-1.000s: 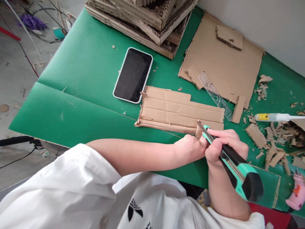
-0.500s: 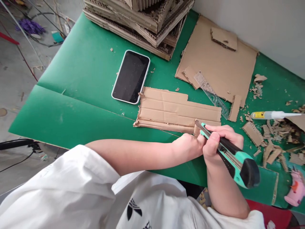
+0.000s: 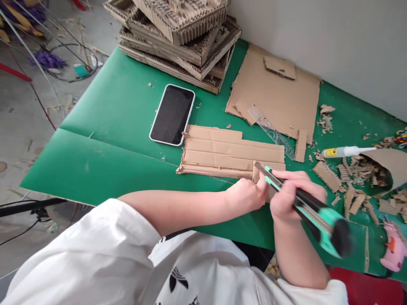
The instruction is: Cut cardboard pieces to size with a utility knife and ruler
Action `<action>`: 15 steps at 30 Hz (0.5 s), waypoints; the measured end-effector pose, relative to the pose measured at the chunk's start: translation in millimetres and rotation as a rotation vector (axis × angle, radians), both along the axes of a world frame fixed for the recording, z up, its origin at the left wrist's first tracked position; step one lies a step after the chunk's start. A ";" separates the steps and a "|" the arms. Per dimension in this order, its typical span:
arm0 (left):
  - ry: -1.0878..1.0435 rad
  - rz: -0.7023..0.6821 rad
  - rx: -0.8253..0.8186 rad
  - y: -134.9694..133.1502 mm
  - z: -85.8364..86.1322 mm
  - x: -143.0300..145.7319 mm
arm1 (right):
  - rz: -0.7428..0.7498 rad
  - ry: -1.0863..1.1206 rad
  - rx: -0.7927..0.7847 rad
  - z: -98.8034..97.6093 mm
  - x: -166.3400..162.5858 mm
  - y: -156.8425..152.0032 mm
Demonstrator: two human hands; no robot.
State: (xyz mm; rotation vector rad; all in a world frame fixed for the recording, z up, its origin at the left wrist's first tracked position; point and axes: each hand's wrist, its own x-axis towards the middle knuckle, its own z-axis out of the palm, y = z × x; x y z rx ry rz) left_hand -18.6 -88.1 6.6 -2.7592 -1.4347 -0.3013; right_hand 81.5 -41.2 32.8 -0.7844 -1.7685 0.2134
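Note:
My right hand [image 3: 295,195] is wrapped round a green and black utility knife [image 3: 305,214], its handle end blurred. The blade points up and left, at the edge of a small cardboard piece [image 3: 255,171]. My left hand [image 3: 248,195] is closed on that small piece, with its fingertips partly hidden. Just beyond both hands, a larger creased cardboard sheet [image 3: 216,148] lies flat on the green table [image 3: 127,165]. Whether the small piece rests on the sheet I cannot tell.
A phone [image 3: 172,114] lies left of the sheet. Behind are stacked cardboard trays [image 3: 178,55] and a square cardboard panel [image 3: 280,97] with a clear ruler [image 3: 270,131]. To the right are a glue bottle [image 3: 343,151], cardboard scraps [image 3: 352,178] and a pink object [image 3: 394,248].
The camera view has shifted, so the table items appear lower and the far ones further left. The knife's handle end has swung slightly. Both hands keep their hold.

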 end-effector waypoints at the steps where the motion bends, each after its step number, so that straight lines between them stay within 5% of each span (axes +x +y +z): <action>1: 0.010 0.007 0.019 -0.2 -0.4 -0.6 | -0.045 0.079 0.108 3.9 0.8 3.1; 5: 0.040 -0.062 0.021 -0.7 -2.0 -2.0 | -0.246 0.344 0.430 23.9 4.8 18.2; 10: 0.025 -0.218 0.163 2.9 1.6 15.6 | -0.453 0.520 0.581 47.2 16.4 25.8; 15: -0.030 -0.288 0.141 13.4 11.1 55.6 | -0.422 0.510 0.586 51.6 36.1 15.7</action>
